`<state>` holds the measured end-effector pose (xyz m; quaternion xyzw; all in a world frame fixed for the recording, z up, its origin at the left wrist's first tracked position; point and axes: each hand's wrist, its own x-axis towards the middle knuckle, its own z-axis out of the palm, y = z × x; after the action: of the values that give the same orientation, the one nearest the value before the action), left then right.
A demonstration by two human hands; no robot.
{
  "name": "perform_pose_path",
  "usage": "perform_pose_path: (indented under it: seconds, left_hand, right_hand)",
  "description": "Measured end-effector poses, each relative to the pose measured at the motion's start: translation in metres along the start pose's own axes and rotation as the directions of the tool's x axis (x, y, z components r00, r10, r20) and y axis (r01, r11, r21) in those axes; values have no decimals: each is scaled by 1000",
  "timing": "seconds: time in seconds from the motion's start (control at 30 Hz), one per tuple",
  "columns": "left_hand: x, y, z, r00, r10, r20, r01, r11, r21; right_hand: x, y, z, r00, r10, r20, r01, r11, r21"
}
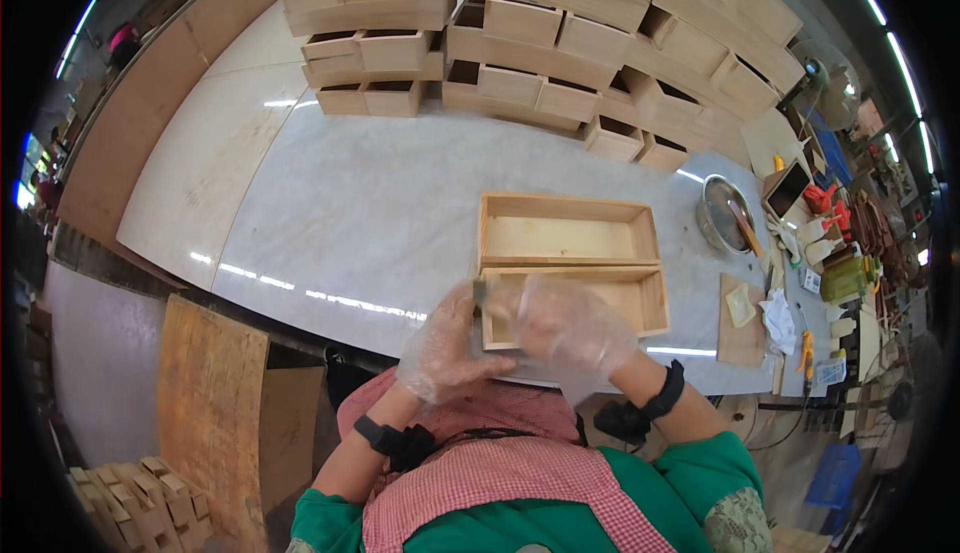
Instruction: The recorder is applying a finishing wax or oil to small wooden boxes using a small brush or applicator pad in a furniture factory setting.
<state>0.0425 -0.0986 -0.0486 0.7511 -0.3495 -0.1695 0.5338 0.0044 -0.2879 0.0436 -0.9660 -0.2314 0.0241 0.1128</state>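
In the head view, a shallow pale wooden box with two long open compartments lies on the grey tabletop. My left hand, in a clear plastic glove, is at its near left corner, fingers along the left side and thumb along the near side. My right hand, gloved the same way and slightly blurred, is closed over the near compartment. From its fingers a small brush-like tool with a dark end reaches the box's left wall. Its handle is mostly covered by the hand.
Stacked wooden boxes fill the table's far side. To the right are a metal bowl with a wooden-handled tool in it, a crumpled white cloth, a yellow-handled tool and several bottles. A plywood sheet leans at the lower left.
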Motion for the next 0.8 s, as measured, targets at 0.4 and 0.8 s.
perform_pose_path:
  seconds: [0.4,0.8]
  left_hand:
    - [10,4,9,986,52,-160,-18,978,207]
    - [24,12,17,988,29,-150,-37,998,-53]
  right_hand:
    - [-34,-35,-4,996,80,-36,-80,997,4]
    - [-53,-22,56,987,48,-155,-101,931,-352]
